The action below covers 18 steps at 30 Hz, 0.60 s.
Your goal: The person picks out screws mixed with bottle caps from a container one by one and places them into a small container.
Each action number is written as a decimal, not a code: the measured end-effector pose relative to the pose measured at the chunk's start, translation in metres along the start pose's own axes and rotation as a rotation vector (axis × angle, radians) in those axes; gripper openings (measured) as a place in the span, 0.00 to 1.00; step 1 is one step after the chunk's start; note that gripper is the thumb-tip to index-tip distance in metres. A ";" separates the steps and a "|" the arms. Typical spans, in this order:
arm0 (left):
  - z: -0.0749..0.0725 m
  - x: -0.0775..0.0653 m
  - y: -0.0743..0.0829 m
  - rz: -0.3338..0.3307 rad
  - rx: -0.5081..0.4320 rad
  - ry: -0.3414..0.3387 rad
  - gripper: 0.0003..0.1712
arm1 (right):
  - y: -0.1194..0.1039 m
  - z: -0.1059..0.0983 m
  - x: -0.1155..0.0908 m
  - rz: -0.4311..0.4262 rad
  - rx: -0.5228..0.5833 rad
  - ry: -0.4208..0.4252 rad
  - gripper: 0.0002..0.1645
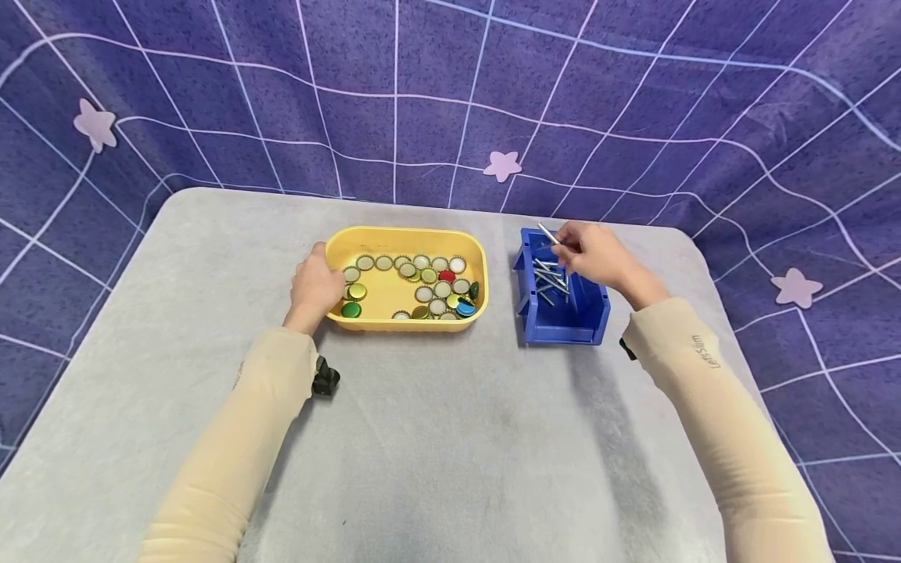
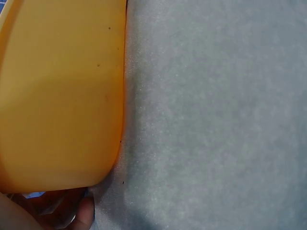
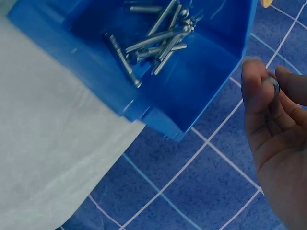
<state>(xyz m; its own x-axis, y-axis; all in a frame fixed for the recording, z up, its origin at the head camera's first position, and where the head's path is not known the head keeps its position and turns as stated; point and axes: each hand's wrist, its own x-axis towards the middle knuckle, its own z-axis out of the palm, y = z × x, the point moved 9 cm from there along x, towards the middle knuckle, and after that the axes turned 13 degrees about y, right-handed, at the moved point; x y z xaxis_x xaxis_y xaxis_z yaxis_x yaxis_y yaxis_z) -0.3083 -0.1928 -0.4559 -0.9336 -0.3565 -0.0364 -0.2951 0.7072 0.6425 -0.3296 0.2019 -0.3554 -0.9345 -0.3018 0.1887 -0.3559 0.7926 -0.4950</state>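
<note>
At the left end of a yellow tub (image 1: 394,324), my left hand (image 1: 315,285) grips the rim, its thumb side over the edge. The left wrist view shows curled fingers (image 2: 84,213) against the tub's outer end wall. Many bottle caps (image 1: 442,289) lie in the tub, mostly silver, with green, gold, red and blue ones. My right hand (image 1: 591,252) is above the blue bin (image 1: 563,335) and pinches a long silvery bolt (image 1: 547,233) between thumb and fingertips. Several similar bolts (image 3: 163,40) lie in a loose pile inside the bin.
Both containers stand on a pale grey table (image 1: 436,446), the bin to the right of the tub with a gap between them. A purple-blue curtain (image 1: 436,102) with a line grid and pale stars hangs behind and around the table.
</note>
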 end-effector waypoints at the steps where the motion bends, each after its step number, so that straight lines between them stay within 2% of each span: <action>1: 0.000 0.000 0.000 0.002 -0.001 0.002 0.35 | 0.002 0.000 -0.001 0.002 0.003 -0.009 0.08; 11: -0.002 0.000 0.001 0.003 -0.005 0.007 0.35 | 0.014 0.011 -0.011 0.045 0.015 -0.122 0.10; 18: 0.001 0.000 -0.001 -0.003 -0.010 -0.004 0.36 | 0.025 0.025 -0.019 0.098 -0.125 -0.248 0.16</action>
<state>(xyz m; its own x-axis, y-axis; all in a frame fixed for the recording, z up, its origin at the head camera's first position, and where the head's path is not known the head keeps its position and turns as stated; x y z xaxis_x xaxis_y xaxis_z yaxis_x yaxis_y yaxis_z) -0.3086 -0.1930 -0.4569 -0.9336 -0.3558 -0.0417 -0.2957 0.6997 0.6503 -0.3207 0.2139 -0.3925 -0.9414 -0.3288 -0.0753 -0.2759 0.8789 -0.3891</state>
